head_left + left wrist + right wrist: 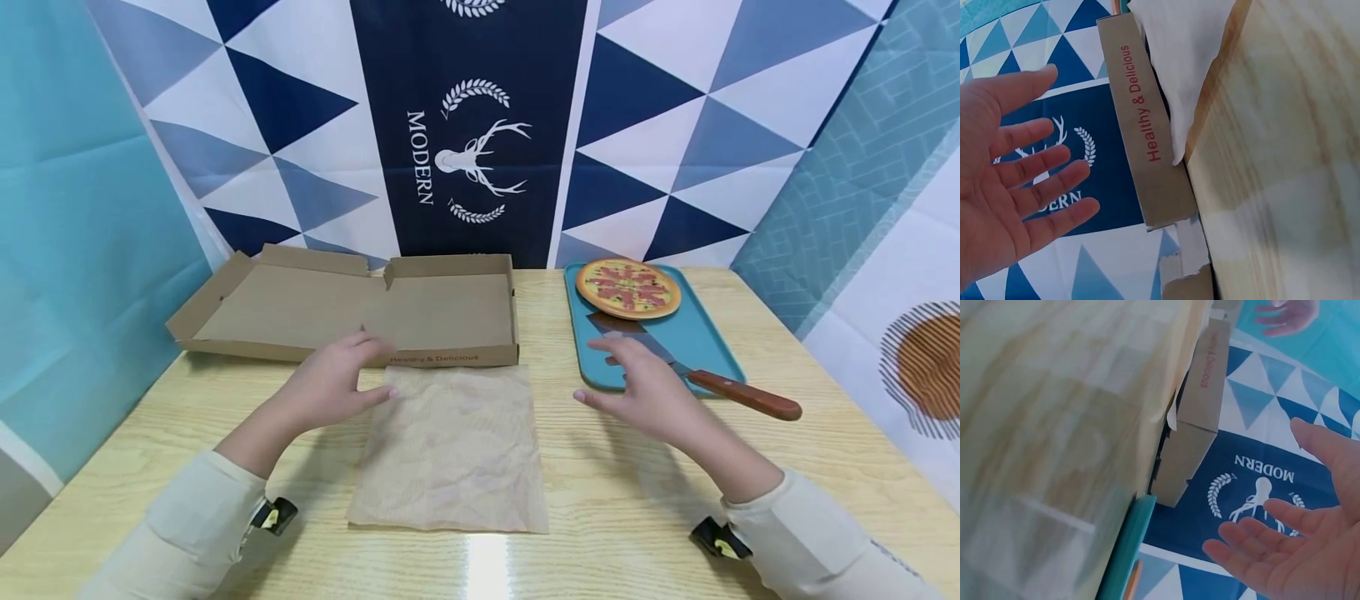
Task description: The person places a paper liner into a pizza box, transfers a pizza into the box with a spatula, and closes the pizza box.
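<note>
My left hand [339,382] hovers in front of the open cardboard pizza box [450,357], beside a sheet of brown paper [453,450] that lies creased on the table. Its fingers are spread and hold nothing, as the left wrist view confirms. On the other side, my right hand [641,385] is in the air near the front left corner of a blue tray [708,333]. That hand holds nothing either, its fingers loosely extended. A pizza [628,288] sits at the back of the tray. The pizza server [742,393] lies across the tray, its blade partly hidden by my right hand.
The light wooden table [600,533] carries everything. Behind it hangs a patterned cloth [480,167] with a deer head and triangles. The server's wooden handle juts past the tray's right front edge. The box's flaps stand up around its rim.
</note>
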Demonstrator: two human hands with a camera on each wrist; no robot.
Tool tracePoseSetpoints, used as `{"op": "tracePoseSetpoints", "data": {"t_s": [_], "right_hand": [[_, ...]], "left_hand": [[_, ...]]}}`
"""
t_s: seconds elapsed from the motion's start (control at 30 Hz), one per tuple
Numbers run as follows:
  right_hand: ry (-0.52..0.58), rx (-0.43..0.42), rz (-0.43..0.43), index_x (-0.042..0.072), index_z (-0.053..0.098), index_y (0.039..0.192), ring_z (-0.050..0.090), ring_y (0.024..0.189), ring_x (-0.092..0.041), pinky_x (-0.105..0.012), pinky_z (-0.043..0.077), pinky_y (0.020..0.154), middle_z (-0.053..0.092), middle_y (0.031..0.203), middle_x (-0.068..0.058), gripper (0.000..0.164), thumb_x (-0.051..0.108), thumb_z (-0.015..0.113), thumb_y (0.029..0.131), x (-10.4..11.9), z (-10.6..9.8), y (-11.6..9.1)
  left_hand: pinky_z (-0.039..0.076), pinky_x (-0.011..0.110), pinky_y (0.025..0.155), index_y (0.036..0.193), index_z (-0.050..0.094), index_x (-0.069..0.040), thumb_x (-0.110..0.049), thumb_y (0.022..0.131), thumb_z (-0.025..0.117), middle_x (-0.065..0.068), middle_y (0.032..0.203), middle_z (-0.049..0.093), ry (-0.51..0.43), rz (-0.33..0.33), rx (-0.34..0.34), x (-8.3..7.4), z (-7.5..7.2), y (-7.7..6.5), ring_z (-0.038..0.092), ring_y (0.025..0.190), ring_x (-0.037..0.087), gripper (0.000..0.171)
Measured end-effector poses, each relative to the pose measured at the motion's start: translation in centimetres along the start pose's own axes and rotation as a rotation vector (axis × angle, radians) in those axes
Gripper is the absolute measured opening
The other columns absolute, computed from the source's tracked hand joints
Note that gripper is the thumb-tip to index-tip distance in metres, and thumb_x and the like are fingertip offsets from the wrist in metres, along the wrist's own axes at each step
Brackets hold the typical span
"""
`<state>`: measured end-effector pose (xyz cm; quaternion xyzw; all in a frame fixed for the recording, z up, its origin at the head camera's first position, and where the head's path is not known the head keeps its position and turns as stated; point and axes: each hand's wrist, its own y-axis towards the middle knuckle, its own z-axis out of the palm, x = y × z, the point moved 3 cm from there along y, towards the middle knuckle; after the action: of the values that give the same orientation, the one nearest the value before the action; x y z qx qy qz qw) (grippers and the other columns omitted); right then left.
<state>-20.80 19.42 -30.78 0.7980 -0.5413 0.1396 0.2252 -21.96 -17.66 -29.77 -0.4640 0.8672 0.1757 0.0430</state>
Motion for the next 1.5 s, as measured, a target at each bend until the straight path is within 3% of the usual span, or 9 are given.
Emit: {"op": "tracePoseSetpoints", "data": {"t_s": [0.33,0.7,0.87,1.03,1.1,1.23,1.33,1.4,1.5], "right_hand": [[0.082,0.014,-0.007,-0.002,0.052,0.133,0.060,0.110,-0.037,-0.053,0.053,0.085,0.054,0.131,-0.023,0.065,0.036,0.075,0.086,-0.1,0.0,0.1],[0.102,0.056,-0.004,0.000,0.053,0.133,0.060,0.109,-0.035,-0.052,0.053,0.085,0.056,0.129,-0.022,0.062,0.038,0.072,0.089,-0.3,-0.3,0.0],[0.106,0.069,0.001,0.000,0.053,0.134,0.060,0.109,-0.034,-0.051,0.054,0.084,0.056,0.129,-0.021,0.062,0.039,0.071,0.089,-0.5,-0.3,0.0],[0.108,0.077,-0.002,-0.001,0.052,0.134,0.060,0.109,-0.035,-0.050,0.054,0.083,0.056,0.130,-0.021,0.062,0.038,0.071,0.090,-0.5,-0.1,0.1],[0.108,0.079,-0.004,-0.001,0.053,0.134,0.060,0.109,-0.035,-0.050,0.055,0.083,0.056,0.130,-0.021,0.062,0.038,0.071,0.090,-0.5,0.0,0.1],[0.108,0.088,-0.003,0.000,0.053,0.134,0.060,0.109,-0.035,-0.049,0.055,0.083,0.056,0.129,-0.021,0.061,0.038,0.071,0.090,-0.5,0.1,0.2],[0.111,0.100,0.000,0.000,0.052,0.134,0.060,0.110,-0.035,-0.049,0.055,0.083,0.056,0.130,-0.022,0.062,0.040,0.070,0.090,-0.5,0.2,0.3],[0.112,0.107,0.000,-0.001,0.052,0.134,0.059,0.110,-0.035,-0.050,0.054,0.084,0.056,0.130,-0.022,0.063,0.040,0.070,0.090,-0.4,0.3,0.3],[0.112,0.111,-0.001,-0.002,0.052,0.135,0.059,0.110,-0.035,-0.050,0.054,0.084,0.055,0.130,-0.022,0.064,0.041,0.070,0.090,-0.4,0.3,0.3]], "left_hand": [[0.054,0.044,0.080,0.117,0.067,-0.003,-0.021,0.085,0.077,0.010,0.111,0.067,-0.104,-0.132,0.022,0.7,0.3,-0.3,0.063,0.097,0.027,0.038],[0.053,0.039,0.077,0.110,0.067,0.002,-0.022,0.087,0.074,0.012,0.103,0.065,-0.311,-0.381,0.111,3.0,2.4,0.4,0.062,0.093,0.026,0.033],[0.056,0.034,0.065,0.118,0.059,0.008,-0.021,0.086,0.075,0.013,0.098,0.060,-0.452,-0.520,0.185,3.8,3.8,0.8,0.058,0.071,0.020,0.046],[0.059,0.033,0.057,0.135,0.040,0.013,-0.027,0.087,0.076,0.009,0.072,0.055,-0.569,-0.650,0.276,4.4,4.9,0.9,0.053,0.051,0.016,0.072],[0.059,0.034,0.057,0.141,0.033,0.013,-0.027,0.086,0.076,0.005,0.059,0.046,-0.592,-0.681,0.306,4.4,5.1,1.0,0.047,0.046,0.013,0.079],[0.059,0.034,0.055,0.141,0.032,0.014,-0.021,0.083,0.079,0.001,0.058,0.039,-0.602,-0.712,0.316,4.3,5.4,1.2,0.041,0.043,0.011,0.082],[0.058,0.033,0.053,0.095,0.055,0.009,-0.019,0.081,0.081,-0.001,0.056,0.034,-0.558,-0.722,0.307,4.3,5.6,1.4,0.040,0.041,0.010,0.041],[0.057,0.032,0.051,0.068,0.042,-0.004,-0.020,0.079,0.083,-0.002,0.054,0.030,-0.510,-0.717,0.297,4.2,5.7,1.5,0.043,0.039,0.011,0.045],[0.056,0.031,0.050,0.057,0.028,-0.016,-0.020,0.078,0.084,-0.005,0.050,0.025,-0.446,-0.707,0.292,4.1,5.8,1.6,0.047,0.036,0.011,0.059]]}}
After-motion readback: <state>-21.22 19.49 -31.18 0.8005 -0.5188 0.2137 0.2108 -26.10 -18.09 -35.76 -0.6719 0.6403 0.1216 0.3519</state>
